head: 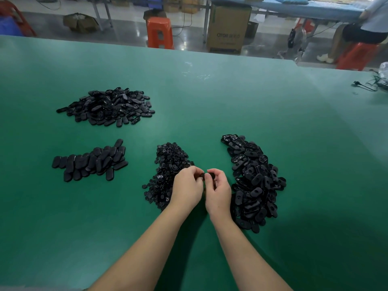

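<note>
On the green bench (231, 97), starting from the left, a far pile (107, 106) of black oval pieces is lying loose. Nearer the person, a stack (90, 162) of similar pieces is sitting in tidier, overlapping rows; these are probably finished ones, though that is a guess. Next, a heap of small parts (168, 162) is spreading just under and beside the left hand (188, 190). That hand is curling its fingers round one end of a black part (207, 176), which is hanging above the bench between the two hands. The right hand (218, 190) is pinching the other end, so each grip is narrow and holding the same part. Just to the right, a long heap of shells (254, 181) is lying close to the right wrist.

The step in hand looks like assembly — a small insert being pressed into a shell, though the fingertips are hiding the joint itself. The next move is likely calling for a firm, even squeeze until the pieces seat — then a reach leftward to lay the part on the stack.
</note>
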### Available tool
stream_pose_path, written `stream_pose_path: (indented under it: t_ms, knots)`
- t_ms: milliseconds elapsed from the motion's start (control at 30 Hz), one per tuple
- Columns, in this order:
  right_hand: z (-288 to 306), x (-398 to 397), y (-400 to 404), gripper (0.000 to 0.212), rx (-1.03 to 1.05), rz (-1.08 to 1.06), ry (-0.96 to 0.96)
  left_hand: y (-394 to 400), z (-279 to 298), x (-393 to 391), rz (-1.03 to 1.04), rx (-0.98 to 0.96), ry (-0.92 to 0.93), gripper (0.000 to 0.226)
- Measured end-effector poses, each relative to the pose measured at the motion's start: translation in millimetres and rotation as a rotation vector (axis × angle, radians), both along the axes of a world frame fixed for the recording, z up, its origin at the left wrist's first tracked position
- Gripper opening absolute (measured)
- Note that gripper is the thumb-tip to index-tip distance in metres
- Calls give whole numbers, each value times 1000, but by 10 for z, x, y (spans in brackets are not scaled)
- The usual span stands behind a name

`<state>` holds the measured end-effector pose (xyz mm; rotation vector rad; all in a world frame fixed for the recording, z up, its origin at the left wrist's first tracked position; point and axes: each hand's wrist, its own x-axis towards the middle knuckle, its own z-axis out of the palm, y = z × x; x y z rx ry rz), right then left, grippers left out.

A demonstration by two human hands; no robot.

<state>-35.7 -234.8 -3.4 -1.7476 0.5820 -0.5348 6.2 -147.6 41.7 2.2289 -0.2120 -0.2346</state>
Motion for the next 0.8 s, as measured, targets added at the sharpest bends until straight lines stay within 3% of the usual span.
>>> stream_pose_path:
  t_ms: [200,433,533,800]
  knots:
    - [2,-7,3,6,15,14,10,-3,-47,-34,-100,106,-181,33]
    - [24,-1,20,4,111,-7,5,232,-35,-21,-141,254,-471,21]
    - [38,-9,35,6,141,12,-8,507,8,106,22,228,-527,23]
    - [47,-13,74,10,15,66,35,1921,-174,500,681,131,-419,26]
